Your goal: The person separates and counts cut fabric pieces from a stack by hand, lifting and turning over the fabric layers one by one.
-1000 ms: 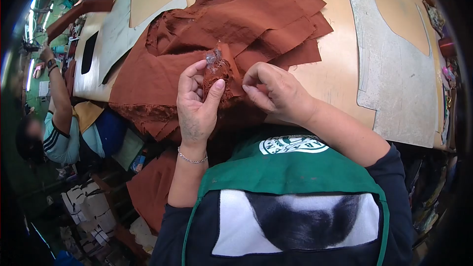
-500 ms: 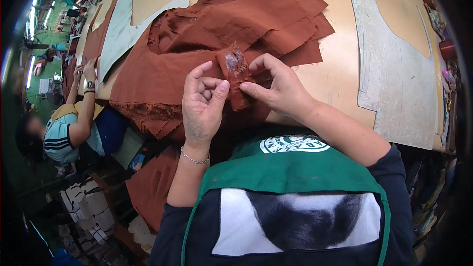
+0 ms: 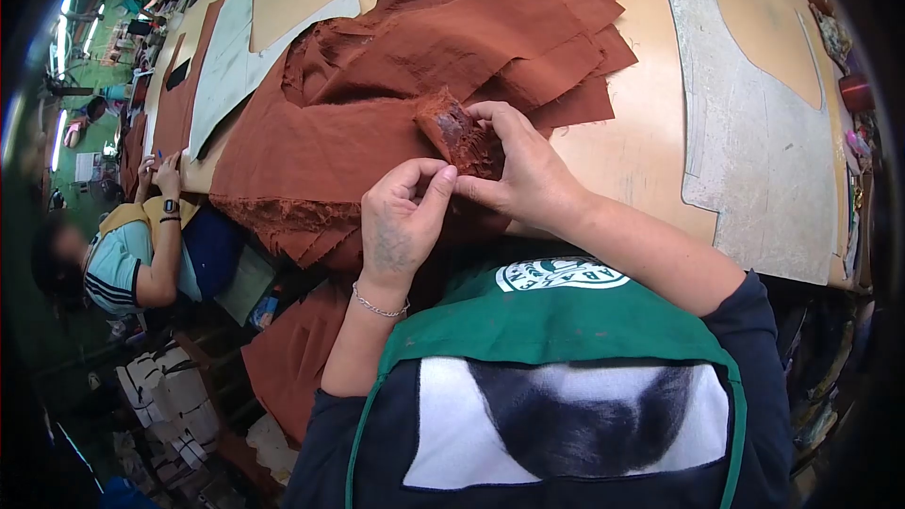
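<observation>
A small folded bundle of rust-brown fabric point(image 3: 457, 137), with frayed edges and a dark, shiny patch, is held up in front of me. My right hand point(image 3: 533, 174) grips its right side between thumb and fingers. Thumb and forefinger of my left hand point(image 3: 405, 212) are pinched together at the bundle's lower end; what lies between those fingertips is too small to make out. Beneath and behind both hands spreads a large pile of rust-brown cloth pieces point(image 3: 490, 28), layered, with ragged edges.
Grey pattern pieces lie on the tan table, one at the right point(image 3: 764, 179) and one at the left point(image 3: 222, 75). Another person point(image 3: 156, 245) in a light blue shirt works at the table's left side. More brown cloth point(image 3: 292, 368) hangs below the table edge.
My left hand has come closer to the bundle, and its fingers have closed into a pinch. The bundle has tilted in my right hand, and its shiny patch now looks darker.
</observation>
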A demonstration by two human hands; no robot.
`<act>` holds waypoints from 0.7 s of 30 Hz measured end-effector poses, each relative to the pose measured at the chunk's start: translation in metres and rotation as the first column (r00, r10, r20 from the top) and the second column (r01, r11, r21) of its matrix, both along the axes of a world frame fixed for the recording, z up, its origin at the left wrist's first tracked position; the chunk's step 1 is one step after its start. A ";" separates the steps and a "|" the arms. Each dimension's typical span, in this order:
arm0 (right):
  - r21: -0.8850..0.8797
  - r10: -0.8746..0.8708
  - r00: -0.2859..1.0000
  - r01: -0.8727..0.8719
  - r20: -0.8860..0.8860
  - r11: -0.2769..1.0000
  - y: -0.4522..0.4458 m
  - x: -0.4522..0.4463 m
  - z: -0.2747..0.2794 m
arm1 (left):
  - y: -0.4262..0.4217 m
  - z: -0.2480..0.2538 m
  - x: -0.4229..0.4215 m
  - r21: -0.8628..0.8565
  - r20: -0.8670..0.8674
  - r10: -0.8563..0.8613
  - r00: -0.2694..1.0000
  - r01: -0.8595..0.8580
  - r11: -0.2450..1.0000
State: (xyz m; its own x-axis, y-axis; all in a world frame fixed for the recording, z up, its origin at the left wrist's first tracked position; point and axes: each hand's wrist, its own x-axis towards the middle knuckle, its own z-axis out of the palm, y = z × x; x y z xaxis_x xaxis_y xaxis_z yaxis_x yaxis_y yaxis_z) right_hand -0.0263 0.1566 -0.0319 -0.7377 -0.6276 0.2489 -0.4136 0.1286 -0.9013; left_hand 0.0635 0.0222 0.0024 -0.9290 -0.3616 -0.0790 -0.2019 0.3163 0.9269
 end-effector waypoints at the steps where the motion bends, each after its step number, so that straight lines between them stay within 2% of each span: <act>1: 0.001 0.003 1.000 -0.003 0.013 1.000 0.000 0.000 0.001 | -0.001 -0.001 0.000 -0.040 0.005 -0.020 1.000 0.020 0.999; 4: 0.000 -0.007 1.000 0.007 0.026 1.000 0.000 0.000 0.000 | 0.002 -0.005 -0.001 -0.059 -0.040 -0.008 0.999 0.006 0.998; 7: -0.001 -0.038 0.999 0.038 -0.003 0.999 -0.001 -0.001 -0.004 | 0.001 0.000 0.000 -0.170 -0.063 0.035 0.997 -0.045 0.984; 10: 0.009 -0.043 0.999 0.043 -0.002 0.999 -0.004 -0.003 -0.002 | -0.006 -0.002 -0.002 -0.360 -0.131 -0.091 0.987 0.038 0.932; 11: -0.006 -0.037 0.999 0.037 -0.001 0.999 -0.003 -0.004 -0.001 | -0.006 0.004 -0.001 -0.438 -0.121 -0.198 0.973 0.127 0.890; 12: -0.023 -0.031 1.000 0.031 -0.001 0.999 -0.004 -0.005 0.000 | 0.003 0.010 -0.001 -0.272 -0.123 -0.153 0.981 0.115 0.956; 13: 0.007 -0.035 0.995 0.035 0.089 0.999 -0.004 -0.005 0.003 | 0.004 0.013 0.000 -0.303 -0.084 -0.188 0.979 0.154 0.940; 14: -0.016 -0.046 0.991 0.049 0.129 0.999 -0.005 -0.006 0.003 | 0.002 0.012 0.001 -0.426 -0.069 -0.221 0.973 0.172 0.888; 16: -0.027 -0.043 0.972 0.051 0.230 0.998 -0.004 -0.010 -0.004 | 0.003 0.011 -0.001 -0.550 -0.045 -0.243 0.969 0.179 0.816; 18: -0.145 0.038 0.921 0.020 0.388 0.989 -0.004 -0.010 -0.009 | 0.004 0.001 -0.002 -0.650 -0.080 -0.242 0.967 0.133 0.748; 21: -0.241 0.112 0.827 0.028 0.551 0.970 -0.004 -0.011 -0.007 | 0.008 -0.001 -0.002 -0.664 -0.080 -0.222 0.972 0.114 0.739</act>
